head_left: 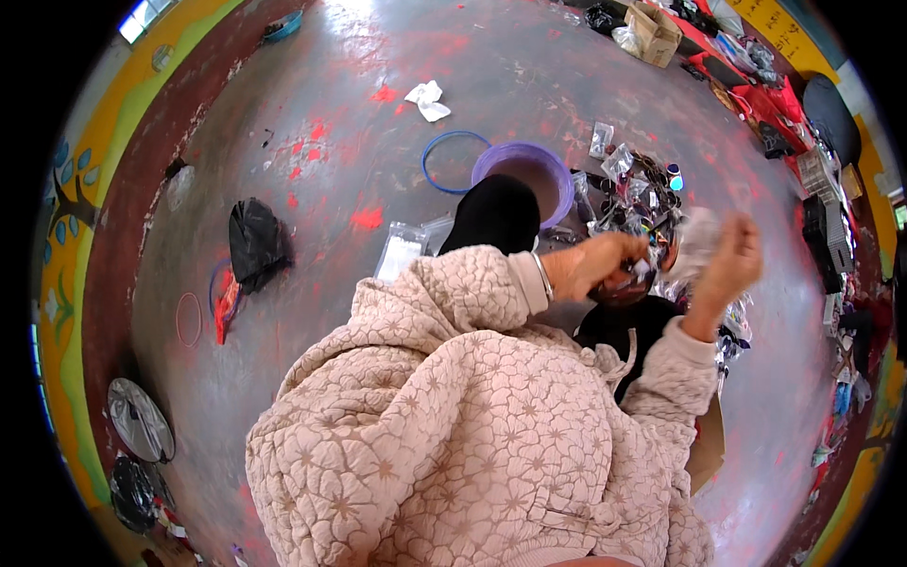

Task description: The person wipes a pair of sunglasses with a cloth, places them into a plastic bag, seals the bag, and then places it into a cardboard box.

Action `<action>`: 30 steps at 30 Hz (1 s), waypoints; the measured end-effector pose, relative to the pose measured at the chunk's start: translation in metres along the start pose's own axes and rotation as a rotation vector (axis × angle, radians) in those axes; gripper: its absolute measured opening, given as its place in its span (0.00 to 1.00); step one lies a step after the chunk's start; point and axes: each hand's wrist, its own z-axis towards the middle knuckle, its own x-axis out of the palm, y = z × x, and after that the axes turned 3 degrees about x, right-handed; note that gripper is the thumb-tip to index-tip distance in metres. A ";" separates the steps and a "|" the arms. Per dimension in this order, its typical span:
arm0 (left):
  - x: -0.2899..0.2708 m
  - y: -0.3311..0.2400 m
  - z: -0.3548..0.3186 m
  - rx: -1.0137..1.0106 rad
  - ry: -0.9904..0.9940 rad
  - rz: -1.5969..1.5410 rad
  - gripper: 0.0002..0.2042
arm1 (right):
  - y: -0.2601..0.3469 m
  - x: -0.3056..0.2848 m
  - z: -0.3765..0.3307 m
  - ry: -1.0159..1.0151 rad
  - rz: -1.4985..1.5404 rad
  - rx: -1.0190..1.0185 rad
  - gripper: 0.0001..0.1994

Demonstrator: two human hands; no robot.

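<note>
Dark, glossy item [624, 287], partly hidden, in the left hand [590, 265], whose grip is closed on it, above the person's dark-clad right leg [605, 331]. The right hand [735, 257] is raised just to its right, blurred, its fingers bent; beside it is a smeared, whitish clear bag [696, 241], and I cannot tell whether that grip pinches it. No label on either item can be read. Dark writing [780, 42] marks the yellow wall at the upper right, too small to make out.

Below is a grey floor [321, 94], worn and shiny, with scattered red patches [367, 218]. At the left, a painted tree with blue leaves [66, 177] decorates the wall.

Just beyond the hands lies a jumbled heap of small packets [638, 194]. Next to it stands a purple bucket [534, 151], its near side blocked by the person's black-clad left knee [496, 213]. A blue ring [453, 133] lies beside the bucket. Farther out are a crumpled white cloth or paper [429, 99], a black bag [257, 244] at left, and an open cardboard box [652, 36] at upper right.
</note>
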 end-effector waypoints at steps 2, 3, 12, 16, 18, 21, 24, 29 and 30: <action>0.007 -0.031 -0.034 0.074 0.013 -0.004 0.21 | -0.005 -0.045 0.031 -0.193 0.137 0.017 0.09; -0.008 -0.044 -0.047 0.243 -0.004 0.036 0.19 | -0.007 -0.069 0.038 -0.256 0.152 -0.060 0.10; -0.178 -0.107 -0.288 1.048 0.389 -0.256 0.05 | 0.004 -0.169 0.026 -0.223 0.440 0.302 0.13; -0.200 -0.043 -0.311 1.214 -0.245 -0.415 0.04 | 0.000 -0.154 0.029 0.004 0.485 0.362 0.14; -0.207 -0.026 -0.309 1.203 -0.304 -0.562 0.05 | 0.000 -0.132 0.031 0.157 0.526 0.398 0.14; -0.231 -0.016 -0.291 1.016 0.232 -0.722 0.06 | -0.005 -0.090 0.029 0.445 0.594 0.480 0.14; -0.204 -0.041 -0.248 0.825 0.493 -0.725 0.08 | -0.009 -0.043 0.025 0.867 0.720 0.568 0.15; -0.136 -0.092 -0.145 0.666 0.323 -0.360 0.09 | 0.008 0.055 -0.039 0.892 0.206 0.256 0.18; -0.128 -0.097 -0.123 0.614 0.290 -0.289 0.14 | 0.018 0.069 -0.040 0.979 0.406 0.570 0.19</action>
